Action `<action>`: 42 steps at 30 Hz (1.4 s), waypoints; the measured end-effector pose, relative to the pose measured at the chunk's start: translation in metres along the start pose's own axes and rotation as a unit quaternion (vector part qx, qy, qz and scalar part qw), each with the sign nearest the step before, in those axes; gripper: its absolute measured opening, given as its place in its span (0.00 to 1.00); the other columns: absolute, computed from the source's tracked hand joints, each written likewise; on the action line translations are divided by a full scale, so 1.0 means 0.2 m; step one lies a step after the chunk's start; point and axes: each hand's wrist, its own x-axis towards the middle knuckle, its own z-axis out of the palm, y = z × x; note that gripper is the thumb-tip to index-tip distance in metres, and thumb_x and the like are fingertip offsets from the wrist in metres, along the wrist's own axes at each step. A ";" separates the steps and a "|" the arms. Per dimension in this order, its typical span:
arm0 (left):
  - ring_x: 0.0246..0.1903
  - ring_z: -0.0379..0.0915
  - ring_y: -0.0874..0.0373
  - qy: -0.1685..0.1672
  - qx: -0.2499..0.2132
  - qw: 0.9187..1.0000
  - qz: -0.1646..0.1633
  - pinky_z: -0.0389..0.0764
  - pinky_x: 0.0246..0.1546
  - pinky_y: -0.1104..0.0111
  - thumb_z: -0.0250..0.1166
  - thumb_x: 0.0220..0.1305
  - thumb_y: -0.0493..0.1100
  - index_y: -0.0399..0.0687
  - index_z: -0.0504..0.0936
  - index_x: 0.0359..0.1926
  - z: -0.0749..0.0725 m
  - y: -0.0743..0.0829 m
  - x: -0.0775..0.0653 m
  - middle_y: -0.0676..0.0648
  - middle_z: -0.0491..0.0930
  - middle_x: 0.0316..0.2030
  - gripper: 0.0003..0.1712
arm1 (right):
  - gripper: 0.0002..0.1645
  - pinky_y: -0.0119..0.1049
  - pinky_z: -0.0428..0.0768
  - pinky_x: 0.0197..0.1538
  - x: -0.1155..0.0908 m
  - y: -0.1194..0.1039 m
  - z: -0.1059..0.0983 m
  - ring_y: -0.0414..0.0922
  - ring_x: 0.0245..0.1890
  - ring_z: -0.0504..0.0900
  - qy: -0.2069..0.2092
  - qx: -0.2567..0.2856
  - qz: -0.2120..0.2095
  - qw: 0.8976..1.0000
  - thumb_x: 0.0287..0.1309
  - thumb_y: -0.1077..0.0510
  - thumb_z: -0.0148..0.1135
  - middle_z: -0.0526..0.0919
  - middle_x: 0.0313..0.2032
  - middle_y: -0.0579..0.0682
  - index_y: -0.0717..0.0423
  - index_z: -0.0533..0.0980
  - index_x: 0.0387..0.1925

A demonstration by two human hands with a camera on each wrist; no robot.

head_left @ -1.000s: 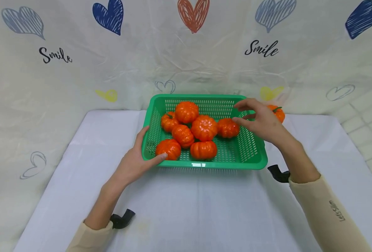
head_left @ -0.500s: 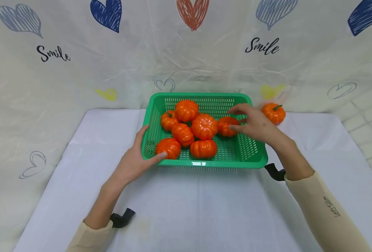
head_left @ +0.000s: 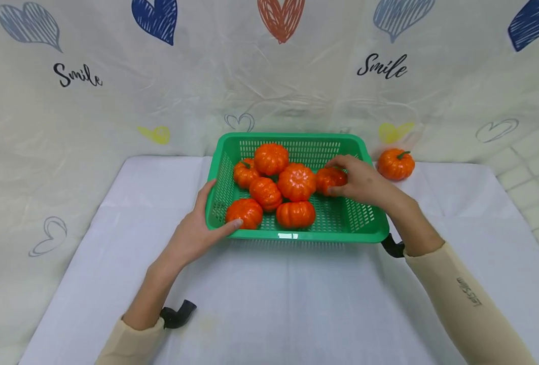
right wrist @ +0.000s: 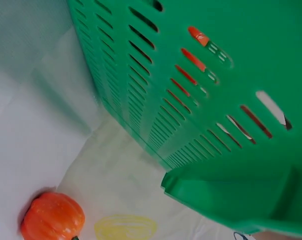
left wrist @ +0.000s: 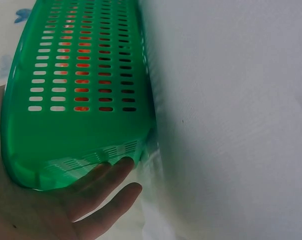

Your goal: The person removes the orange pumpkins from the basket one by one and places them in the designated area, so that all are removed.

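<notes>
Steadiness seems the reason your left hand (head_left: 191, 233) grips the green basket (head_left: 333, 236) at its left end, thumb over the near rim, while your right hand (head_left: 365, 183) reaches in over the opposite end, thumb and fingertips pinching the rightmost pumpkin (head_left: 330, 179) inside. Your left wrist camera shows what the head view hides: left fingers (left wrist: 105, 187) nearly straight, slightly spread outside the end wall. Your right wrist camera misses the pinch, but catches the loose pumpkin (right wrist: 53, 217) standing apart from the basket.
</notes>
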 end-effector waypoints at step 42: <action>0.65 0.73 0.34 -0.006 -0.011 1.000 0.009 0.77 0.60 0.38 0.65 0.60 0.77 0.81 0.35 0.82 -0.01 -0.03 0.00 0.34 0.69 0.73 0.61 | 0.42 0.61 0.76 0.67 0.02 -0.02 0.10 0.61 0.58 0.76 0.051 0.014 0.018 0.998 0.58 0.60 0.76 0.77 0.62 0.65 0.57 0.64 0.69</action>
